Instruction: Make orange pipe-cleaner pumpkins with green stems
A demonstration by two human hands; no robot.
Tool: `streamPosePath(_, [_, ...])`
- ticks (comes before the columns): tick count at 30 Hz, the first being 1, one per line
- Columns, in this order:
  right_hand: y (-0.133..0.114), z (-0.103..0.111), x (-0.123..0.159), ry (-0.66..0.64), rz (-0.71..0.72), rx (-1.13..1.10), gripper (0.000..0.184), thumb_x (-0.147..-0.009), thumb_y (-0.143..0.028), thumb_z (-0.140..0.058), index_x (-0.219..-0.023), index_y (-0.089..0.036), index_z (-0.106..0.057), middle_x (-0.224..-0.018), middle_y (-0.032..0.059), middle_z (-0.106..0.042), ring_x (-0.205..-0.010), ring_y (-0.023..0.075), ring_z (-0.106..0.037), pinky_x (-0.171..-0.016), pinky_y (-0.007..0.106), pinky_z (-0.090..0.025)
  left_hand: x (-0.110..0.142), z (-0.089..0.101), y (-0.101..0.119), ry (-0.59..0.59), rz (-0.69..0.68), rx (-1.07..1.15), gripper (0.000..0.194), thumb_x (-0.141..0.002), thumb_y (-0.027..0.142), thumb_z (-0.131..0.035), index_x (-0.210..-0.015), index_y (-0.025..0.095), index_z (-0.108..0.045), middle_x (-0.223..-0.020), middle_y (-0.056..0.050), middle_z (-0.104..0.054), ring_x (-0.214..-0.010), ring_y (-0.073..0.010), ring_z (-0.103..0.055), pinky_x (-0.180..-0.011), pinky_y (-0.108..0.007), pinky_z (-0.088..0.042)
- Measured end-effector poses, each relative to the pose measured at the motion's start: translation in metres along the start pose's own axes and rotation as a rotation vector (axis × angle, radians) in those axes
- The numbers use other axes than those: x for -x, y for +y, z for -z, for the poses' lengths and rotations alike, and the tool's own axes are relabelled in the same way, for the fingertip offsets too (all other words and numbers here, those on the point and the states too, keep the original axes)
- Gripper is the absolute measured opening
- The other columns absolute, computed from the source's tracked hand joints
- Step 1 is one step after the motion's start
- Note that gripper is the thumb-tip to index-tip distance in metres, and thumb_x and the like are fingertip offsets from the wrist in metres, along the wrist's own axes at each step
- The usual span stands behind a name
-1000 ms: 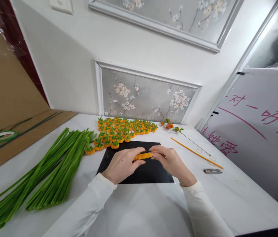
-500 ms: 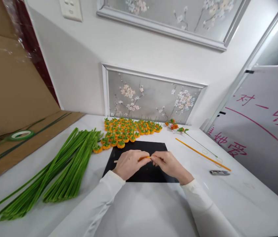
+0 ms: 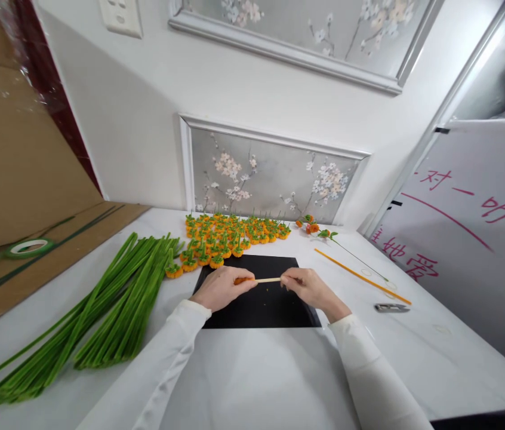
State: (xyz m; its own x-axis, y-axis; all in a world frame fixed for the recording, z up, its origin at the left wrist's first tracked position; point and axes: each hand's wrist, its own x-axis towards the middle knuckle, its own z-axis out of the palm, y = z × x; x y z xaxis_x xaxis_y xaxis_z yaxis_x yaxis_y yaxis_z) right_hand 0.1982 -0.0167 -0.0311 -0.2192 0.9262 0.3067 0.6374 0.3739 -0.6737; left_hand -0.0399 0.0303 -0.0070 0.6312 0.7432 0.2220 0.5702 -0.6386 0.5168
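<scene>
Over a black mat point(image 3: 256, 310), a thin pale wooden stick point(image 3: 268, 280) is held level between my two hands. My left hand point(image 3: 222, 289) is closed around its left part, where orange pipe cleaner point(image 3: 244, 280) shows at the fingertips, apparently wound on the stick. The fingers hide most of that orange part. My right hand point(image 3: 314, 290) pinches the stick's right end between thumb and fingers. Just beyond the mat stand several small orange pumpkin-like pieces point(image 3: 216, 261) with green tops.
Green pipe cleaners point(image 3: 113, 310) lie in a large bundle at left. To the right are a straight orange pipe cleaner point(image 3: 362, 275), small thread snips point(image 3: 391, 308) and an orange flower stem point(image 3: 319, 230). Green tape point(image 3: 31, 248) sits on cardboard at far left.
My hands have moved apart, baring the pale stick between them. The orange part now shows at my left fingertips, and the stick no longer pokes out left of that hand. The view has shifted slightly.
</scene>
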Motion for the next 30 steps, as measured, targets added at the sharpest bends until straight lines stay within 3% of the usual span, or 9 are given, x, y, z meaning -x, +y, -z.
streamPosePath(11, [0.039, 0.02, 0.003, 0.094, -0.176, -0.069, 0.038, -0.084, -0.045, -0.043, -0.073, -0.015, -0.064, -0.067, 0.0035, -0.061, -0.067, 0.0162, -0.057, -0.063, 0.025, -0.042, -0.003, 0.004, -0.014, 0.072, 0.088, 0.199, 0.03, -0.078, 0.044, -0.053, -0.076, 0.019, -0.071, -0.074, 0.0, -0.067, -0.071, -0.0171, -0.058, -0.064, -0.023, -0.038])
streamPosePath(16, [0.06, 0.03, 0.007, 0.219, -0.287, 0.056, 0.041, -0.083, -0.046, -0.04, -0.072, -0.015, -0.064, -0.066, 0.0046, -0.061, -0.064, 0.0173, -0.056, -0.06, 0.026, -0.041, -0.002, 0.006, -0.018, 0.187, 0.157, 0.297, 0.029, -0.077, 0.042, -0.055, -0.072, 0.017, -0.068, -0.068, -0.002, -0.067, -0.069, -0.0177, -0.06, -0.069, -0.026, -0.042])
streamPosePath(19, [0.07, 0.029, 0.007, 0.247, -0.334, 0.181, 0.04, -0.082, -0.044, -0.039, -0.071, -0.016, -0.064, -0.061, 0.003, -0.059, -0.058, 0.0174, -0.053, -0.056, 0.027, -0.038, -0.003, -0.001, -0.017, 0.183, 0.145, 0.354, 0.029, -0.079, 0.042, -0.054, -0.076, 0.016, -0.068, -0.073, -0.003, -0.07, -0.073, -0.018, -0.062, -0.072, -0.027, -0.044])
streamPosePath(25, [0.07, 0.02, 0.006, 0.177, -0.33, 0.412, 0.035, -0.088, -0.036, -0.036, -0.077, -0.019, -0.065, -0.07, 0.0033, -0.064, -0.067, 0.0183, -0.057, -0.063, 0.027, -0.039, -0.006, -0.019, -0.011, 0.104, 0.13, 0.455, 0.032, -0.08, 0.041, -0.053, -0.089, 0.014, -0.068, -0.083, -0.008, -0.071, -0.077, -0.0188, -0.063, -0.065, -0.026, -0.046])
streamPosePath(30, [0.059, 0.022, 0.008, 0.074, -0.389, 0.636, 0.032, -0.093, -0.034, -0.037, -0.087, -0.019, -0.064, -0.089, 0.0072, -0.067, -0.081, 0.0175, -0.06, -0.068, 0.026, -0.038, -0.005, -0.028, -0.004, 0.03, 0.094, 0.484, 0.03, -0.079, 0.041, -0.055, -0.079, 0.014, -0.068, -0.07, -0.004, -0.067, -0.069, -0.0166, -0.061, -0.068, -0.026, -0.045])
